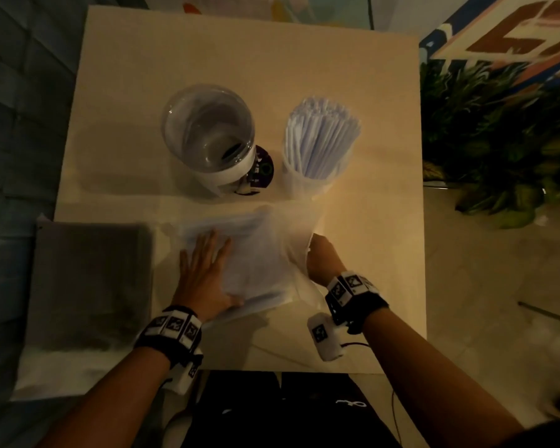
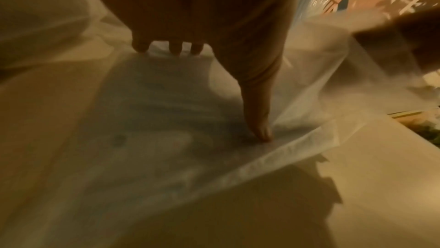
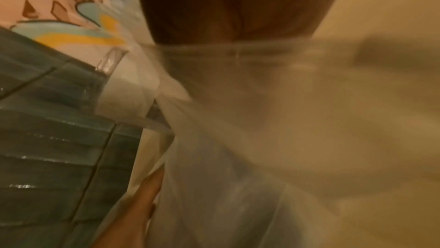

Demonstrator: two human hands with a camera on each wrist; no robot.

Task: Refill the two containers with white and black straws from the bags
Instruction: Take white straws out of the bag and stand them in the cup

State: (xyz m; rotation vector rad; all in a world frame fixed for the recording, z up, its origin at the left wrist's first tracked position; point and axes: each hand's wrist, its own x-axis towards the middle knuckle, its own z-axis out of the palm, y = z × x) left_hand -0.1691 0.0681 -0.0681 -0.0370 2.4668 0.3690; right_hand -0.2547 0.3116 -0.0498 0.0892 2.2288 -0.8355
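Translucent bag of white straws, flat under left hand

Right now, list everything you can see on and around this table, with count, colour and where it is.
Table: one, beige, centre.
Empty container: one, clear, far left.
Filled container: one, clear, far right, holding white straws.
Bag of white straws: one, translucent, near middle.
Dark bag: one, grey, left edge.
Plant: one, green, right of table.
Left hand: flat on the bag.
Right hand: grips the bag's open end.
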